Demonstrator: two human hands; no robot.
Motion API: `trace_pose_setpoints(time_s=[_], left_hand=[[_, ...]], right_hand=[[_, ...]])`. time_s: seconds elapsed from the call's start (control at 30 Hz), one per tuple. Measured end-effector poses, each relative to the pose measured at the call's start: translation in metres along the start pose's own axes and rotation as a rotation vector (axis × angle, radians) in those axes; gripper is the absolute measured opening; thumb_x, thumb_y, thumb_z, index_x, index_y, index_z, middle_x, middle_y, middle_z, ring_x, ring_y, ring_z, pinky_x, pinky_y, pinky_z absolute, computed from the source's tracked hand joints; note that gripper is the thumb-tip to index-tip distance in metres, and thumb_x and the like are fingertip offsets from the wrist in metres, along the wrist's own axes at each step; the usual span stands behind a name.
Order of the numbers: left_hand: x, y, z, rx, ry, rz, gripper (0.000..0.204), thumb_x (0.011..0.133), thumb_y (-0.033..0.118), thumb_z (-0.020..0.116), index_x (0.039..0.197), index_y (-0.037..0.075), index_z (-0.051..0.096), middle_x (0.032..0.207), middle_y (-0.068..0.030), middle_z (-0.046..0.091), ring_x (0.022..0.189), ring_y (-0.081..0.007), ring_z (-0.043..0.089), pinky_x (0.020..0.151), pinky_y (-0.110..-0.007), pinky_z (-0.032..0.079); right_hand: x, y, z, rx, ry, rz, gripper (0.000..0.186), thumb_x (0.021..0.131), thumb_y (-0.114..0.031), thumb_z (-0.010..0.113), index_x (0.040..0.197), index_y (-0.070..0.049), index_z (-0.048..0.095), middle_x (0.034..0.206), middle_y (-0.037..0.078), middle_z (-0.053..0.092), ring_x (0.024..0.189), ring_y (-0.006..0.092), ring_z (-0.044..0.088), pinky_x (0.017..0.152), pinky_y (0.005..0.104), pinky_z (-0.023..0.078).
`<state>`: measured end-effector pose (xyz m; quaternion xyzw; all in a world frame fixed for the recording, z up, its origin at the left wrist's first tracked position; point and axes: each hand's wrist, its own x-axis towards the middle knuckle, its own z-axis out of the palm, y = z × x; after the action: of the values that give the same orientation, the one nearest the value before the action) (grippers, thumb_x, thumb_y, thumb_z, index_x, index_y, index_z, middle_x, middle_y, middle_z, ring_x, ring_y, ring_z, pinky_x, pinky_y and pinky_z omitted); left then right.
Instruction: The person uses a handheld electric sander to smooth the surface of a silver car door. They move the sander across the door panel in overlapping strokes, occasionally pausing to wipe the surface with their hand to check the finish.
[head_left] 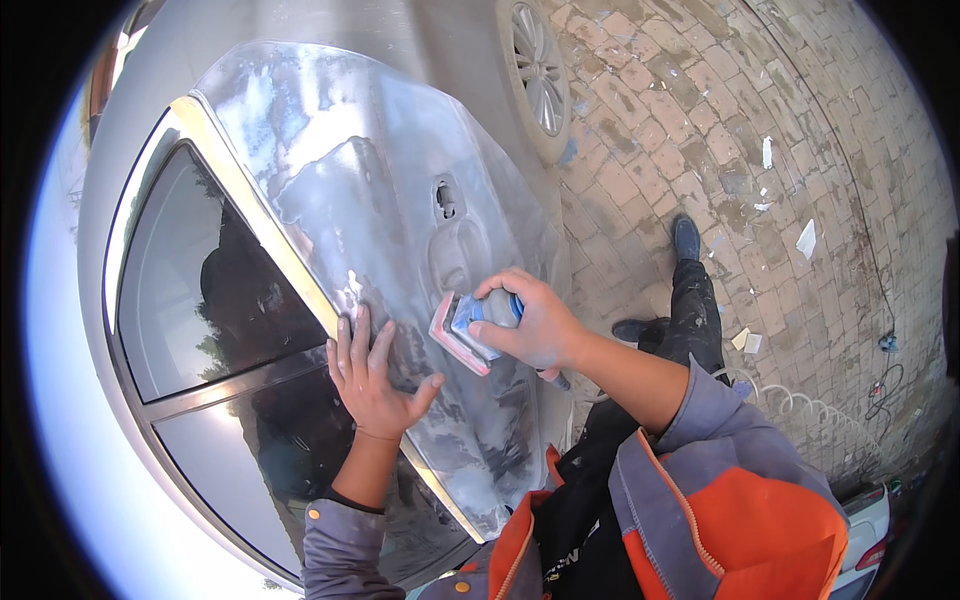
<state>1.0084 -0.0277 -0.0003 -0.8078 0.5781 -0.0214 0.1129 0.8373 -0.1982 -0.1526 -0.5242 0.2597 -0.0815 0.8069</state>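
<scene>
Sanding block (462,334), pink-edged with a grey face, is held in the right hand (530,322), the fingers being wrapped over its top and over a blue-and-white part of the tool. The block is pressed flat against the car door (380,200), just below and to the right of the recessed handle cavity (447,200). The door panel is seen dulled and patchy, with pale grey filler areas and scuffed streaks spread across most of its surface. The left hand (372,378) is laid open and flat on the same panel, fingers spread wide, palm touching the metal just beside the chrome window trim (270,235); nothing is held in it. The two hands are near each other but apart, the block lying between them. Dark side windows (210,290) are noted to the left of the trim, with reflections of a figure visible in the glass. A wheel (537,65) is seen at the top of the view, resting on brick paving (740,150) on which scraps of white paper are scattered. Grey and orange work sleeves and dark trousers with one dark shoe (686,238) are recorded at the lower right.
</scene>
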Motion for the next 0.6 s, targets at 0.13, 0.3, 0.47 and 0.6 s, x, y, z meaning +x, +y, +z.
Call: trace_pose_setpoints(time_s=[0.13,0.3,0.47,0.6], left_hand=[[0.000,0.000,0.001,0.018,-0.009,0.006,0.092,0.087,0.081,0.068,0.146,0.010,0.062,0.163,-0.0246,0.053,0.153,-0.0502,0.044,0.125,-0.064,0.025],[0.003,0.001,-0.001,0.016,-0.024,0.033,0.092,0.091,0.080,0.065,0.148,0.009,0.059,0.164,-0.0268,0.050,0.154,-0.0512,0.041,0.126,-0.064,0.023],[0.003,0.001,0.000,0.017,-0.009,0.053,0.091,0.094,0.079,0.061,0.151,0.008,0.056,0.164,-0.0277,0.050,0.154,-0.0521,0.040,0.126,-0.064,0.023],[0.002,0.000,0.001,0.015,-0.006,0.059,0.091,0.095,0.079,0.060,0.152,0.007,0.055,0.164,-0.0288,0.049,0.154,-0.0526,0.040,0.126,-0.065,0.022]], right_hand=[[0.018,0.006,0.002,0.197,-0.041,0.068,0.041,0.093,-0.031,0.083,0.121,-0.009,0.062,0.108,0.011,0.066,0.091,0.0201,0.065,0.078,0.0382,0.053],[0.041,-0.003,-0.002,0.349,-0.005,0.054,0.043,0.094,-0.034,0.082,0.122,-0.009,0.060,0.103,0.013,0.065,0.089,0.0212,0.066,0.069,0.0383,0.052],[0.032,-0.014,-0.011,0.217,-0.105,0.188,0.045,0.094,-0.035,0.082,0.123,-0.009,0.061,0.123,0.017,0.063,0.104,0.0298,0.068,0.081,0.0436,0.057],[0.022,-0.009,-0.014,0.038,-0.100,-0.002,0.041,0.093,-0.031,0.083,0.119,-0.009,0.060,0.115,0.013,0.061,0.101,0.0293,0.068,0.080,0.0473,0.061]])
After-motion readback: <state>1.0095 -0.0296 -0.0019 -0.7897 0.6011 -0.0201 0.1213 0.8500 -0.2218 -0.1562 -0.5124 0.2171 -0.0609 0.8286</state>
